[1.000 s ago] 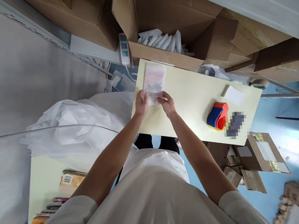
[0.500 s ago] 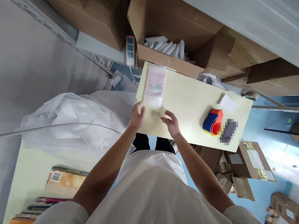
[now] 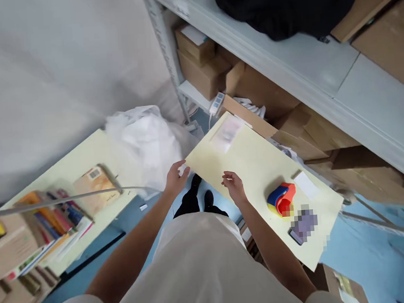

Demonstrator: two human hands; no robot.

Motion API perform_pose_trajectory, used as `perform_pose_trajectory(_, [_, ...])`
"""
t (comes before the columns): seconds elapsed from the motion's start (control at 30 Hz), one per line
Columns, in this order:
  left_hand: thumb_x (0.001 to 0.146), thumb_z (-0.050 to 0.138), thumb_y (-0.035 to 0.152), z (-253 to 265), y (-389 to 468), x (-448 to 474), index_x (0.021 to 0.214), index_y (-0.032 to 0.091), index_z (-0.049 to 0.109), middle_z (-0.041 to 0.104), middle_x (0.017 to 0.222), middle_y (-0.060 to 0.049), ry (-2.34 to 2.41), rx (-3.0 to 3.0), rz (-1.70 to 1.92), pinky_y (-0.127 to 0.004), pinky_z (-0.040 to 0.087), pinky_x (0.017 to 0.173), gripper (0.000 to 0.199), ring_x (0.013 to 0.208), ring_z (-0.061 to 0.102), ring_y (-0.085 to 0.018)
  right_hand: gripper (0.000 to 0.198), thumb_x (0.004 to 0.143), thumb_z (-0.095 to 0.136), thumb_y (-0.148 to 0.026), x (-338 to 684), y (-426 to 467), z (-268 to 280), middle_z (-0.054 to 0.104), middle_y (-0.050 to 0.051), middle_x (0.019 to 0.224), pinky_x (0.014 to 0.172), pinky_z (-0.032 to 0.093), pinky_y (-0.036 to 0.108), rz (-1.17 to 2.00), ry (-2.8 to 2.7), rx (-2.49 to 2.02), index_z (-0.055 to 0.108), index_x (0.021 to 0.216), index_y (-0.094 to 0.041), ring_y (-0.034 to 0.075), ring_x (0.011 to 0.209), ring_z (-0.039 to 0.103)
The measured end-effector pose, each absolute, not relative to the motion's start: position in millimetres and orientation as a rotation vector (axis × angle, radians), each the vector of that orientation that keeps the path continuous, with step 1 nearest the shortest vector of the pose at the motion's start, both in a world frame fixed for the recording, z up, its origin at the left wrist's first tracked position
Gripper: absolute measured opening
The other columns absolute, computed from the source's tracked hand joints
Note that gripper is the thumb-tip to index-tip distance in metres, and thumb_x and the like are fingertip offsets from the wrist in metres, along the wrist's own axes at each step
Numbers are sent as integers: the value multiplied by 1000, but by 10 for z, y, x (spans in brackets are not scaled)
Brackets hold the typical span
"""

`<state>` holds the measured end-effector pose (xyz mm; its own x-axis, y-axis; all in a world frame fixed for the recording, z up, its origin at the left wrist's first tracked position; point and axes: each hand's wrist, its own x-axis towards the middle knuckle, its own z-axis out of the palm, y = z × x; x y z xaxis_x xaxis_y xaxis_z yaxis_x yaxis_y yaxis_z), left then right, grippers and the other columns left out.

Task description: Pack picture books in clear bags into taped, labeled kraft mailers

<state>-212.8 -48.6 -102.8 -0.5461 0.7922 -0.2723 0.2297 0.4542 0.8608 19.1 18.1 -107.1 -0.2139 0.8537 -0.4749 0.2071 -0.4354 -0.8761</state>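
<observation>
My left hand (image 3: 176, 177) hovers by the near left corner of the pale yellow table (image 3: 251, 166), thumb and fingers apart. A small whitish patch shows between them, and I cannot make out whether it is background. Over the table's front edge, my right hand (image 3: 234, 187) has its fingers loosely curled and apart, with nothing visible in them. A flat pinkish-white packet (image 3: 227, 134), seemingly in translucent wrapping, lies at the table's far left end, beyond both hands. To the right stands a red, blue and yellow tape dispenser (image 3: 282, 198).
A white card stack (image 3: 305, 184) and a partly blurred phone (image 3: 302, 227) lie on the table's right. Behind are a power strip (image 3: 216, 103) and an open carton (image 3: 251, 115) of white packets. At left, a big white plastic bag (image 3: 146, 141) and books (image 3: 54, 212) occupy another table.
The view has swung left and back, showing more of the side table with books. My right hand's fingers have curled in slightly. The packet stays on the table.
</observation>
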Motion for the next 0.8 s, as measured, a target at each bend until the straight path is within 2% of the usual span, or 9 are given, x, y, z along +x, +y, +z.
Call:
perform_pose_trajectory(0.13, [81,57,46,-816,-1139,-1971,115,21,59,60,123,-12,2150,689,1190,-44,47,98,42,113,58,-27,31,73,61,-38,-26,30,-958,64,4,93,73,52,33,1776,-1493,-1411,62,98,-20,14,71,62])
perform_pose_trajectory(0.33, [76,62,45,-592,-2118,-2097,106,18,64,65,114,-13,2333,330,1480,-43,49,90,41,110,60,-28,32,74,61,-43,-732,-526,-880,67,5,88,69,51,31,1993,-1923,-964,63,95,-19,15,70,60])
perform_pose_trajectory(0.5, [68,68,43,-573,-3068,-2416,93,15,66,70,99,-12,2425,-192,1769,-41,50,86,38,96,64,-26,26,75,59,-36,-1408,-1042,-839,67,3,85,69,50,31,2047,-2353,-551,64,95,-20,14,67,60])
perform_pose_trajectory(0.63, [63,71,36,-656,-3808,-2632,85,14,66,70,87,-9,2355,-649,2020,-37,48,85,31,87,64,-23,23,77,57,-28,-1854,-1509,-765,67,4,85,68,50,30,1975,-2602,-333,64,97,-19,14,66,60])
perform_pose_trajectory(0.8, [60,73,34,-807,-4626,-2983,80,15,65,67,76,-4,2201,-1051,2154,-32,49,74,28,78,63,-18,24,77,58,-21,-2337,-2255,-714,69,5,90,72,52,32,1867,-2894,-47,65,100,-20,15,72,64])
